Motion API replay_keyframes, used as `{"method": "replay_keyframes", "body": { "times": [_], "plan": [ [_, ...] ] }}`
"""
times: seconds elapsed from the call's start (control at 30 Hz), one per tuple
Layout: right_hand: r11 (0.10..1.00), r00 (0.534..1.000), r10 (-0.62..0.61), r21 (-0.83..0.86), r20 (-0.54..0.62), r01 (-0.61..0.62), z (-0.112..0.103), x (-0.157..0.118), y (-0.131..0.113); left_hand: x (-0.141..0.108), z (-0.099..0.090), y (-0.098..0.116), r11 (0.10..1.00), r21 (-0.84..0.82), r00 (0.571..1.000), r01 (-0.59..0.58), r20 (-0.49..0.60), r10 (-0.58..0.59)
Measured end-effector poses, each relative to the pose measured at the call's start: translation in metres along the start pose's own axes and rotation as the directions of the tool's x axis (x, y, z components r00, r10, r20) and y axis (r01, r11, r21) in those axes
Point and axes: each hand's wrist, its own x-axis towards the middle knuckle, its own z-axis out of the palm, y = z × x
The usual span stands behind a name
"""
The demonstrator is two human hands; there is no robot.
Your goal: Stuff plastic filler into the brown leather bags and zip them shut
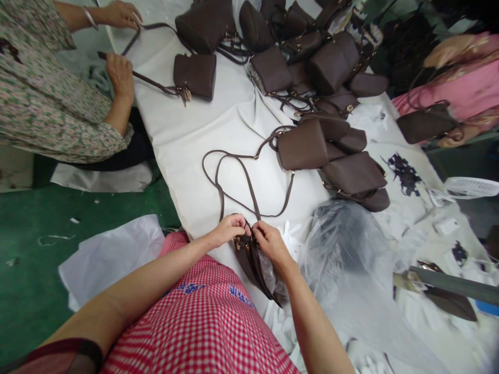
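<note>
A dark brown bag [251,265] lies tilted at the table's near edge, against the checked apron. My left hand [231,228] pinches the bag's top edge near its gold-coloured fittings. Close beside it, my right hand [270,240] has its thumb and fingers pressed together on the same top edge, where the strap meets the bag. From there a long thin brown strap [251,189] loops over the white cloth toward another brown bag [303,145]. The fingertips partly hide what they grip.
Several brown bags [331,62] are piled at the back. At the left a person's hand [120,75] holds the strap of a small bag [195,77]. Clear plastic [343,249] lies right of my right hand. Another person in pink holds a bag [427,122].
</note>
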Motion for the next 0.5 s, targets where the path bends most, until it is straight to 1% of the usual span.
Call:
{"method": "replay_keyframes", "body": {
  "times": [0.07,0.1,0.2,0.23,0.27,0.4,0.43,0.5],
  "plan": [
    [0.999,0.993,0.022,0.044,0.115,-0.027,-0.005,0.002,0.007,-0.002,0.0,0.002,0.998,-0.054,0.999,0.013,0.035,-0.011],
    [0.995,0.984,0.048,0.074,0.174,-0.062,-0.008,0.002,0.012,-0.003,0.0,0.003,0.996,-0.086,0.999,0.016,0.037,-0.013],
    [0.972,0.926,0.15,0.117,0.348,-0.201,-0.016,0.002,0.023,-0.005,-0.002,0.004,0.983,-0.178,0.999,0.038,0.024,-0.034],
    [0.965,0.906,0.162,0.129,0.391,-0.228,-0.02,0.0,0.025,-0.006,-0.003,0.004,0.979,-0.197,0.999,0.049,0.021,-0.045],
    [0.959,0.894,0.154,0.153,0.422,-0.237,-0.023,-0.003,0.026,-0.007,-0.004,0.004,0.977,-0.205,0.998,0.06,0.022,-0.057],
    [0.93,0.886,0.036,0.31,0.462,-0.2,-0.038,-0.026,0.02,-0.009,-0.006,0.004,0.969,-0.213,0.992,0.126,0.027,-0.123],
    [0.924,0.877,0.029,0.322,0.48,-0.207,-0.04,-0.034,0.018,-0.009,-0.006,0.005,0.966,-0.217,0.99,0.139,0.03,-0.136],
    [0.921,0.86,0.069,0.298,0.506,-0.249,-0.043,-0.047,0.017,-0.009,-0.007,0.006,0.962,-0.224,0.988,0.155,0.042,-0.149]
  ]
}}
